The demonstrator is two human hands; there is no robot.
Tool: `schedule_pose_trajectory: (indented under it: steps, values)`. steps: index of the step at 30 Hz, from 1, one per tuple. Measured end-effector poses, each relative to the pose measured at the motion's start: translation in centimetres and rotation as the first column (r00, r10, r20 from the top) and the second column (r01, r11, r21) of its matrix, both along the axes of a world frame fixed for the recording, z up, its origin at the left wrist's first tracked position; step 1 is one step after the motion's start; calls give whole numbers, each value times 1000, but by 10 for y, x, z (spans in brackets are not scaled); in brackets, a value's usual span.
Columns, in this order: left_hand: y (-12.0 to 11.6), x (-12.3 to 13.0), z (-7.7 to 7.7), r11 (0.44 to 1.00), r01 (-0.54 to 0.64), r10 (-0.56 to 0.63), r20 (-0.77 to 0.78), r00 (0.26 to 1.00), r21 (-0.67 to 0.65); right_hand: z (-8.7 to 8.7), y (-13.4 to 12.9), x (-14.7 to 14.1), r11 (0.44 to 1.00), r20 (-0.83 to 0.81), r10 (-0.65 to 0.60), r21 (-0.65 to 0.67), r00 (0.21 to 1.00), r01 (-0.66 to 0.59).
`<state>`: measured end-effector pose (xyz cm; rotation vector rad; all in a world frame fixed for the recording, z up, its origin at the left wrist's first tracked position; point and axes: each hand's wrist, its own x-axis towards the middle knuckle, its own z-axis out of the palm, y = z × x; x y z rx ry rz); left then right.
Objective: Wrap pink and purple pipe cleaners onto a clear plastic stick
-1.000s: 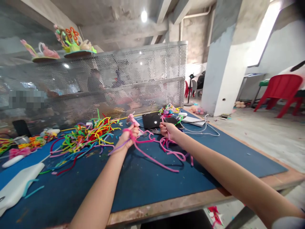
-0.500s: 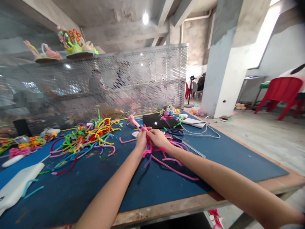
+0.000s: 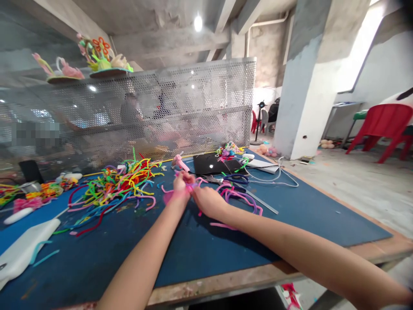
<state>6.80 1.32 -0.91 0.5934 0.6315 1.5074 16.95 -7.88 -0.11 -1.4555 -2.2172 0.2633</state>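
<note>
My left hand (image 3: 183,183) is closed around pink and purple pipe cleaners (image 3: 192,187), a little above the middle of the blue mat. Part of the pink bundle is smeared by motion near that wrist. Close beside it, my right hand (image 3: 209,202) pinches the same pipe cleaners, its fingertips partly hidden. Loose pink and purple pipe cleaners (image 3: 245,201) lie just right of my right hand. Beyond my hands rest scissors (image 3: 215,180) and a pink glue gun (image 3: 181,163).
A tangled heap of coloured pipe cleaners (image 3: 122,183) lies left on the blue mat (image 3: 306,219). A black flat case (image 3: 206,164), a ruler (image 3: 263,202) and a white cable (image 3: 292,184) are at the right. A perforated metal panel (image 3: 193,107) stands behind. At far left lies a white object (image 3: 29,247).
My left hand has shifted left and turned, and the held pipe cleaners have swung left with it. My right hand has moved slightly down, uncovering the scissors.
</note>
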Motion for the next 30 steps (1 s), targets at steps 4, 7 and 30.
schedule_pose_trajectory:
  steps: [4, 7, 30]
  values:
    - [18, -61, 10, 991, -125, 130, 87, 988, -55, -8, -30, -24, 972, 267, 207, 57, 941, -230]
    - [19, -96, 15, 984, -170, 176, 138, 975, -55, -1, -37, -28, 951, 266, 213, 166, 940, -262]
    - [-20, -14, 29, 920, 387, -386, -293, 875, -59, 18, 55, 58, 981, -753, 0, -128, 657, -146]
